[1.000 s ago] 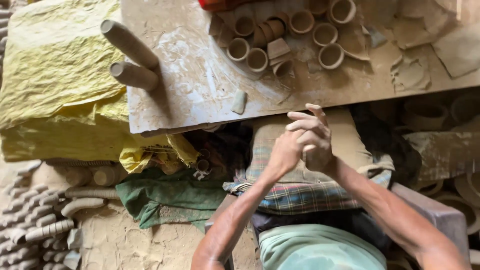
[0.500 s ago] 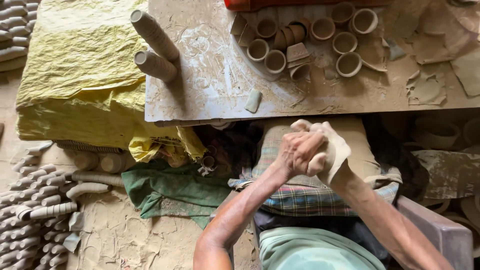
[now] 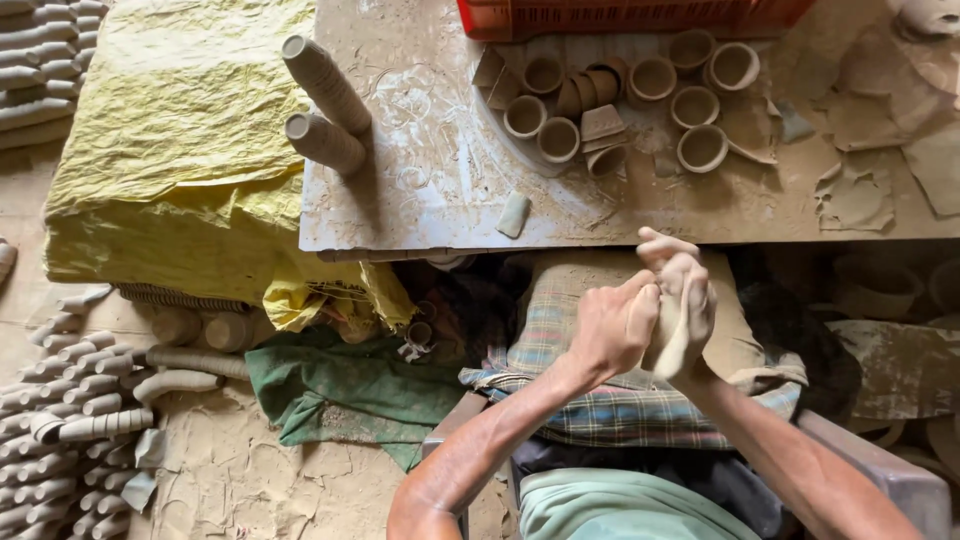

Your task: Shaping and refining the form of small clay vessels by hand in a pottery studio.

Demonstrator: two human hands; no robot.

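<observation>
The left hand (image 3: 610, 330) and the right hand (image 3: 690, 305) are pressing a flat slab of clay (image 3: 672, 335) between them, fingers closing on it, above the lap and just below the edge of the work board (image 3: 420, 200). The thin slab could be tearing if squeezed unevenly.

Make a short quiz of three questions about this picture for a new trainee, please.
1. True or false: the left hand and the right hand press one flat piece of clay between them.
2. Which colour is the crate at the far edge of the table? A) red B) blue C) green
3. What lies alone near the front edge of the table, left of the hands?

Key
1. True.
2. A.
3. A small pale clay lump.
</observation>
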